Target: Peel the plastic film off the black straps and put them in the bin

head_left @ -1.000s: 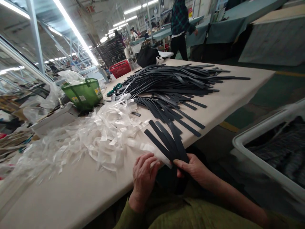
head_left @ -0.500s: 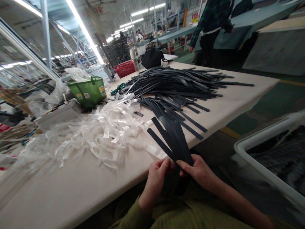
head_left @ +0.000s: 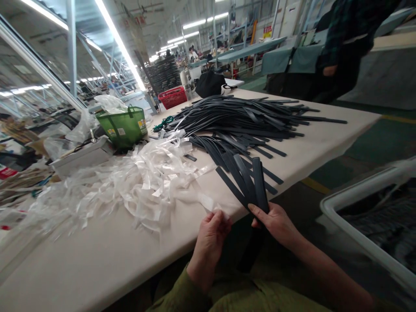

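My right hand (head_left: 275, 223) grips a fanned bundle of black strips (head_left: 247, 182) at the near edge of the beige table (head_left: 97, 260); the strips point up and away over the table edge. Just left of it, my left hand (head_left: 211, 238) pinches a thin white film strip (head_left: 208, 203) that trails off the edge. A heap of white film strips (head_left: 130, 182) lies left of my hands. A large pile of long black strips (head_left: 240, 117) covers the far middle of the table.
A green basket (head_left: 125, 128) and a red basket (head_left: 172, 96) stand at the table's far left, with a black bag (head_left: 209, 83) behind the pile. A white-rimmed bin (head_left: 357, 216) sits on the floor at my right. A person in dark clothes (head_left: 344, 47) stands beyond the table.
My right hand has shifted the black bundle right and turned it more upright. My left hand has left the bundle and now pinches the white film. The person at the back walked right.
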Demonstrator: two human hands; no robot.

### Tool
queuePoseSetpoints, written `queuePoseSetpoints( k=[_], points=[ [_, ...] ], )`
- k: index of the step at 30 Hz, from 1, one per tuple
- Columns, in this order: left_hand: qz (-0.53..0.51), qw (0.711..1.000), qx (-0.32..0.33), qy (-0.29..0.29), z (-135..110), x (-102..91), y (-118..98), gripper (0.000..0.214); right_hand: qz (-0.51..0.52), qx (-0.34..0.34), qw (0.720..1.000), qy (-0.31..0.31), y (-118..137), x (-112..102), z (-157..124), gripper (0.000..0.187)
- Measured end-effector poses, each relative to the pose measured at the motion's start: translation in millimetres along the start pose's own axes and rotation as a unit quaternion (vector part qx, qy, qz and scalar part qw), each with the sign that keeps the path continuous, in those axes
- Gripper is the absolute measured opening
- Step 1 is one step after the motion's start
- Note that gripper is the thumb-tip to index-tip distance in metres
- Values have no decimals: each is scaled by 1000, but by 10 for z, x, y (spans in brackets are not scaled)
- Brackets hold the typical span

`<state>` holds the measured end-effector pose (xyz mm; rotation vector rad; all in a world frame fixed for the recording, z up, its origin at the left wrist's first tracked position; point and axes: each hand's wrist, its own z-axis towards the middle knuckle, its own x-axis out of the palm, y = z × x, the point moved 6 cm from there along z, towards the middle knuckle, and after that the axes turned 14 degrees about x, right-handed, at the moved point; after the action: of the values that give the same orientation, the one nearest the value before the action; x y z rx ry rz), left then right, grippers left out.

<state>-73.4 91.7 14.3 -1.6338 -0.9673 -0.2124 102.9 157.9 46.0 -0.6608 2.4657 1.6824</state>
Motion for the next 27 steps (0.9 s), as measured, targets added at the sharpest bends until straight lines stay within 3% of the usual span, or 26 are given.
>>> queuePoseSetpoints(
  k=[3,6,8,12,20,27],
  points=[
    [-50,997,18,-53,93,54,-108,36,0,-5,1000,-4,45,-58,-48,56],
    [-96,990,15,-98,163,79,-192,18,23,0,998,55,-26,-56,-227,59],
    [-120,988,17,-100,201,105,-242,10,22,5,996,82,-123,-48,-383,58],
    [-137,985,12,-108,230,136,-296,18,10,11,997,72,-323,-58,-584,52],
    [-128,986,9,-105,190,133,-310,15,-56,-61,996,41,-431,-20,-509,40],
    [-121,988,9,-91,182,138,-296,15,-63,-57,995,43,-448,-66,-541,41]
  ],
)
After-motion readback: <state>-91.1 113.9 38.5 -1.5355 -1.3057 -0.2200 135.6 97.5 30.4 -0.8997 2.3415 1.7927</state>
